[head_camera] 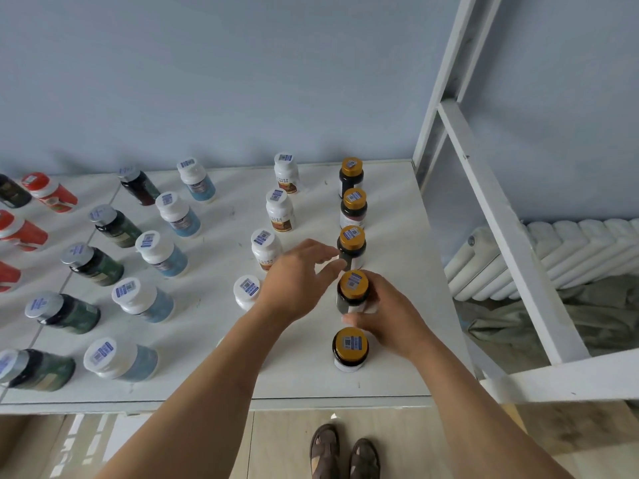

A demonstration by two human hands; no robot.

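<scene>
The right hand [387, 319] curls its fingers round a dark glass bottle with a gold screw cap [352, 288], upright in the gold-capped column on the white tabletop [221, 326]. At its 10 o'clock the left hand [297, 278] hovers, fingers loose, holding nothing. At 3 o'clock stand a white metal frame [498, 209] and a white ribbed radiator [570, 250]. The left hand partly hides a white plastic bottle [247, 290].

Soft even daylight, faint shadows, wide-angle bending at edges.

A pale blue wall [242, 81] backs the white worktop [397, 209], a white metal frame [484, 188] and ribbed radiator [570, 250] stand right, above a light wooden floor [283, 444]
</scene>
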